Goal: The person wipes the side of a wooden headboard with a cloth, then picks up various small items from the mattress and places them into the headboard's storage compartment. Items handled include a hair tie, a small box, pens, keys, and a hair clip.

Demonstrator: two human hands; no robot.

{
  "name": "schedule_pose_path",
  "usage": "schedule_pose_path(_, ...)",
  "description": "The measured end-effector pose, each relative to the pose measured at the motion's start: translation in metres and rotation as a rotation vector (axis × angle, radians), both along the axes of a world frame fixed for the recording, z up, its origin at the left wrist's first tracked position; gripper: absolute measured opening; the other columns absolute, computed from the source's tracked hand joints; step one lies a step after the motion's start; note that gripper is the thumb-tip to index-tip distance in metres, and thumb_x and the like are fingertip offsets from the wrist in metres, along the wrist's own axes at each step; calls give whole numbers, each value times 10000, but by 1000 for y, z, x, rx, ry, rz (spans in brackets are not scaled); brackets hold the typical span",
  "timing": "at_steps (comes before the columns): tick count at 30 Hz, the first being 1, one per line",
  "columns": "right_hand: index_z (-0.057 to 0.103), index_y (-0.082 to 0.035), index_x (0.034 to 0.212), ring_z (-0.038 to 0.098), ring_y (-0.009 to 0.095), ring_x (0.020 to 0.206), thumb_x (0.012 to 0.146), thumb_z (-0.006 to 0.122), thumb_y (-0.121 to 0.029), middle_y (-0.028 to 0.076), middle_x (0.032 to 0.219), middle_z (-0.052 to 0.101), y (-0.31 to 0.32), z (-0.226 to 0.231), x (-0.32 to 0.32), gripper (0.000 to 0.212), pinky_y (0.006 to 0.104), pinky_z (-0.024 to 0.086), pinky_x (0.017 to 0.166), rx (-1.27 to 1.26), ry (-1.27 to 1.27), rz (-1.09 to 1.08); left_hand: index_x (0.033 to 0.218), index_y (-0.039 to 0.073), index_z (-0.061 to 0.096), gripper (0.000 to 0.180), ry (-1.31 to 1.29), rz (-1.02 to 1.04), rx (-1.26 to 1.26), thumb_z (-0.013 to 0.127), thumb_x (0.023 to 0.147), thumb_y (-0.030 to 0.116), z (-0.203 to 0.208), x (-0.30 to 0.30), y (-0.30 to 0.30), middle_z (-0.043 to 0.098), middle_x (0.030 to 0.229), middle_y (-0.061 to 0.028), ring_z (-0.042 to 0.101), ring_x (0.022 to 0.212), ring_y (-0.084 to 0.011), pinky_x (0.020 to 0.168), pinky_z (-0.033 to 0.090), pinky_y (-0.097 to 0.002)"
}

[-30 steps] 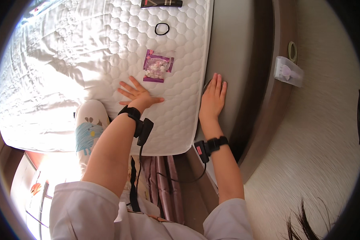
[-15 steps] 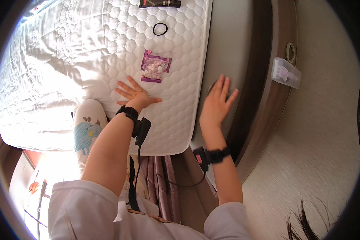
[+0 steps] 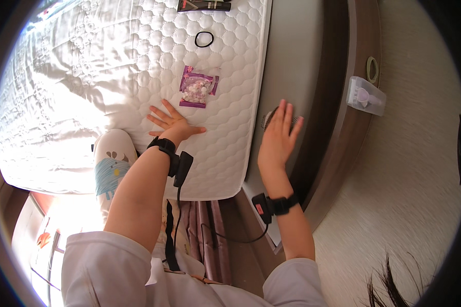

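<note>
Left hand (image 3: 172, 123) spread on the mattress (image 3: 230, 163), right hand (image 3: 277, 135) flat over a dark bristly object (image 3: 267, 118)

The white quilted mattress took up most of the left side, its piped edge running down the right of it and rounding off at the near corner. Past that edge stretched a long grey panel (image 3: 294, 46), bounded on its far side by a dark wood strip (image 3: 330, 77); the panel ran on well ahead of the right fingertips, with a narrower margin toward the wood.

Compared with a second earlier, the right hand had moved away from the mattress edge, farther onto the panel, and its fingers had parted. The dark object had shifted with it, while the left hand had stayed in place.

The left hand was wide, fingers fanned and thumb out, touching only the quilting. The right hand was open too, fingers long over the object on the panel (its ridged edges peeked out on both sides; how the thumb lay, I could not tell).

Smaller things lay about: a clear plastic box (image 3: 366, 96) on the wood rim, a purple-edged packet (image 3: 195, 91) ahead of the left hand, and a thin black loop (image 3: 204, 46) farther up the mattress.
</note>
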State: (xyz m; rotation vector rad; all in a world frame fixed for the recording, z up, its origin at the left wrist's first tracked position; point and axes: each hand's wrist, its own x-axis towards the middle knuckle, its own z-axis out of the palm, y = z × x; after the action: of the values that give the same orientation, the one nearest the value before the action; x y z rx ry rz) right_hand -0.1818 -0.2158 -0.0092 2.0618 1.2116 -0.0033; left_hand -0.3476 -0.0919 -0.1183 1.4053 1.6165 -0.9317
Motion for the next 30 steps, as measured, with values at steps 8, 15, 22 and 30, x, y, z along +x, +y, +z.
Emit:
schedule_pose_path(8, 241, 53, 1450, 194, 431, 1409, 883, 468, 37, 215, 1546, 158, -44, 33, -3, 611, 485, 290, 1124, 606, 409, -303, 1396, 69, -355, 1614, -11, -14, 17, 856, 492, 637, -3, -1, -1, -364, 1424, -336, -315, 1330, -515, 939, 45, -791)
schedule_pose_path(15, 344, 60, 1408, 235, 430, 1392, 903, 456, 1, 212, 1526, 232, -84, 14, -39, 520, 510, 278, 1121, 495, 213, -292, 1399, 72, -350, 1619, -20, -3, 26, 849, 482, 655, -6, -3, -4, -347, 1433, -337, -298, 1343, -508, 950, 41, -788)
schedule_pose_path(22, 409, 4, 1402, 201, 276, 1438, 929, 431, -119, 120, 1548, 255, -57, -46, -34, 490, 469, 128, 1175, -38, -89, 23, 1418, 90, -330, 1630, 3, 1, 21, 859, 453, 651, -2, -1, -2, -329, 1448, -328, -298, 1353, -490, 968, 3, -780)
schedule_pose_path(30, 417, 1, 1404, 160, 257, 1451, 924, 463, -140, 98, 1564, 225, -21, -70, -18, 503, 465, 54, 1188, -469, 64, 93, 1398, 62, -349, 1619, 9, -16, -8, 849, 485, 654, -1, 0, 1, -363, 1423, -336, -303, 1337, -514, 944, 57, -790)
